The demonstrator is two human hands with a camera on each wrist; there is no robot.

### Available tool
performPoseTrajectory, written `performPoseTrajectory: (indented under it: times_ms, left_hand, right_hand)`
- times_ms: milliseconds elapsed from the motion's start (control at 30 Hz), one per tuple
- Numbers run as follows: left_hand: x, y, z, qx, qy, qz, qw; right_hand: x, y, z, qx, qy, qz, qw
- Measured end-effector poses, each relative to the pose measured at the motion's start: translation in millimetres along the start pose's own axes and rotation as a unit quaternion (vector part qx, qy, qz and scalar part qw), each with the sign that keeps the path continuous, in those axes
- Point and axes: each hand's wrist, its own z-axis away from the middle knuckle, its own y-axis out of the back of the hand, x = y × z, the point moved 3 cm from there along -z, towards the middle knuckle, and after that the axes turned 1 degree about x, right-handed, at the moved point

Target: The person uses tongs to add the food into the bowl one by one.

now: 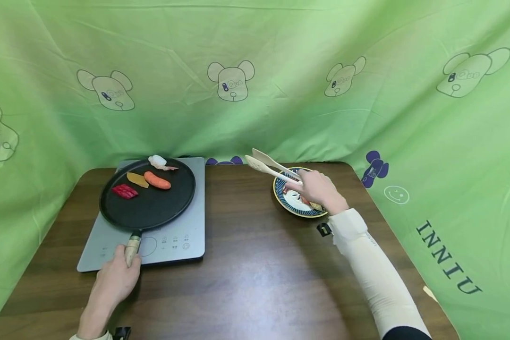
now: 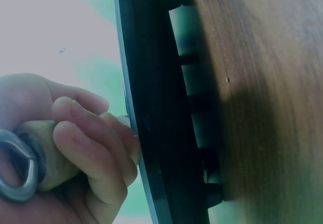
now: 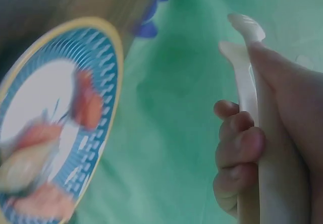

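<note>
My left hand (image 1: 115, 278) grips the wooden handle (image 1: 132, 248) of a black flat pan (image 1: 153, 208), its fingers curled round it; a metal ring hangs at the handle's end in the left wrist view. On the pan lie a sausage (image 1: 157, 180), a yellow flat piece (image 1: 138, 179), a dark red piece (image 1: 125, 191) and a shrimp-like piece (image 1: 161, 163). My right hand (image 1: 318, 189) holds pale tongs (image 1: 272, 165), tips apart and pointing left, with nothing between them. Below it sits a blue-patterned plate (image 1: 286, 203) bearing several food pieces, partly hidden by the hand.
The pan stands on a silver induction cooker (image 1: 195, 203) at the left of the wooden table (image 1: 246, 264). Green printed cloth (image 1: 280, 118) hangs behind and along both sides. The plate stands near the table's back right.
</note>
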Motion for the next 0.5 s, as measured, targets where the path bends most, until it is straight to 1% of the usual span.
performPoseTrajectory:
  times_ms: [100, 200, 333, 500]
  left_hand:
    - [0.7, 0.4, 0.6, 0.001, 0.0, 0.0, 1.0]
    - [1.1, 0.4, 1.1, -0.002, 0.002, 0.0, 1.0]
    - [1.6, 0.2, 2.0, -0.005, 0.006, 0.002, 1.0]
    - [1.4, 0.2, 1.6, -0.004, 0.005, -0.001, 1.0]
  right_hand:
    - [19.9, 2.1, 10.2, 0.014, -0.02, 0.021, 0.9995]
    - [38.8, 4.3, 22.1, 0.024, -0.03, 0.037, 0.9986]
    - [62.7, 7.5, 40.2, 0.025, -0.052, 0.043, 0.9974]
    - [86.0, 10.4, 64.0, 0.028, -0.069, 0.052, 0.9959]
